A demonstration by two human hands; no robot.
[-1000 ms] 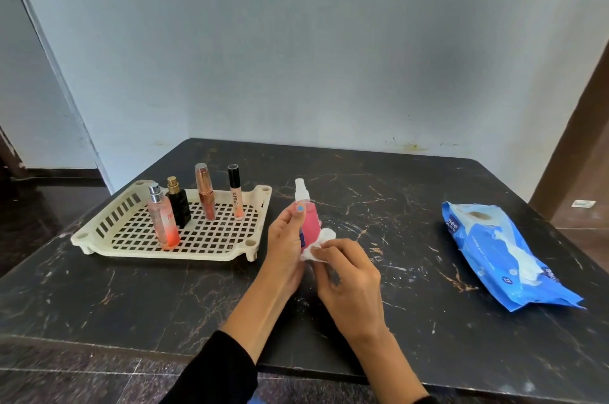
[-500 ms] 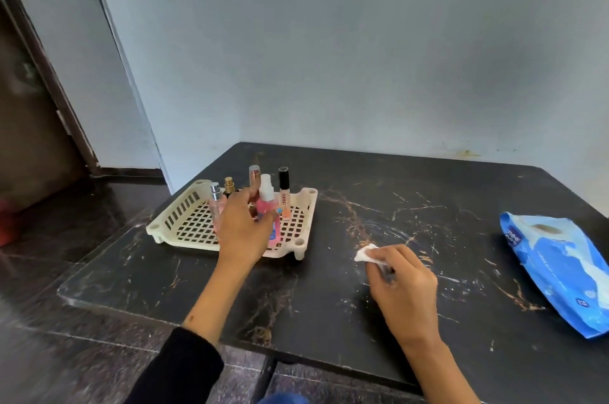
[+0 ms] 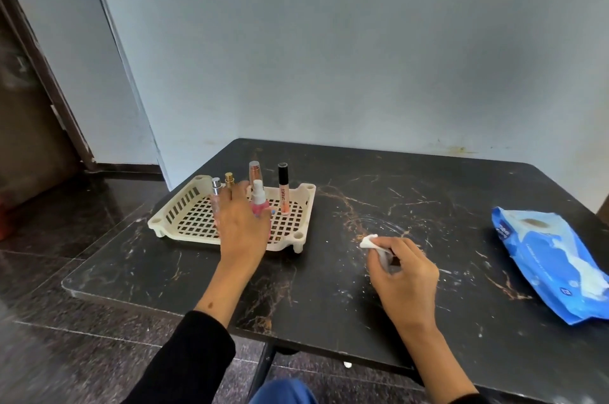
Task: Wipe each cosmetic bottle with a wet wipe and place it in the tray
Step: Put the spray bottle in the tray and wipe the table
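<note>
A pink spray bottle (image 3: 258, 201) with a white nozzle stands inside the cream lattice tray (image 3: 163, 222) at the table's left. My left hand (image 3: 240, 229) is at the bottle, thumb hooked across its front, fingers pointing up beside it and hiding its lower body. Behind it stand a silver-capped bottle (image 3: 216, 185), a gold-capped bottle (image 3: 229, 177), a rose tube (image 3: 254, 169) and a black-capped lip gloss (image 3: 283, 196). My right hand (image 3: 407, 275) rests on the table to the right of the tray, pinching a crumpled white wet wipe (image 3: 369, 241).
A blue pack of wet wipes (image 3: 553, 258) lies at the table's right edge. The black marble table (image 3: 412, 192) stands in a corner against a pale wall. A dark doorway is at the far left. The table's front edge runs just below my forearms.
My left hand carried the pink spray bottle from the table's middle into the tray and now has it standing there. My right hand stayed on the table with the wipe.
</note>
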